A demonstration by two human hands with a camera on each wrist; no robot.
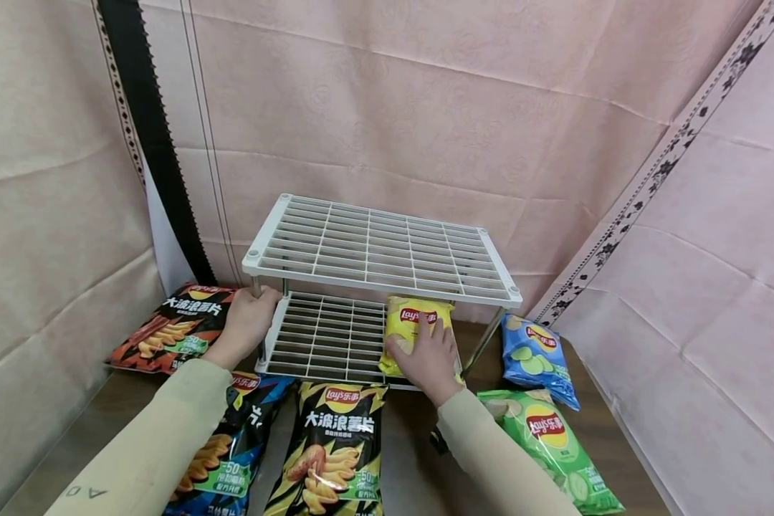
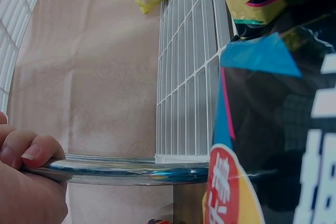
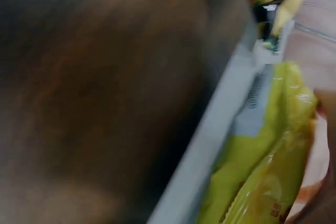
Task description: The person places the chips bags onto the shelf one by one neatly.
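Observation:
A white two-tier rack (image 1: 325, 278) with metal posts stands on the table. My left hand (image 1: 250, 315) grips its front left post (image 2: 121, 171), fingers curled round the metal. On the lower shelf (image 1: 325, 337), at the right end, sits a yellow Lay's chip bag (image 1: 403, 309). My right hand (image 1: 428, 358) lies against the front of this bag with its fingers spread. In the right wrist view the yellow bag (image 3: 262, 166) rests along the shelf's white edge (image 3: 205, 145); the hand is mostly out of that frame.
A red-and-black chip bag (image 1: 183, 322) lies left of the rack. Blue-and-black (image 1: 232, 459) and gold-and-black (image 1: 335, 451) bags lie in front. Blue (image 1: 535, 358) and green (image 1: 551, 444) bags are at the right. Pink cloth (image 1: 393, 107) surrounds the table.

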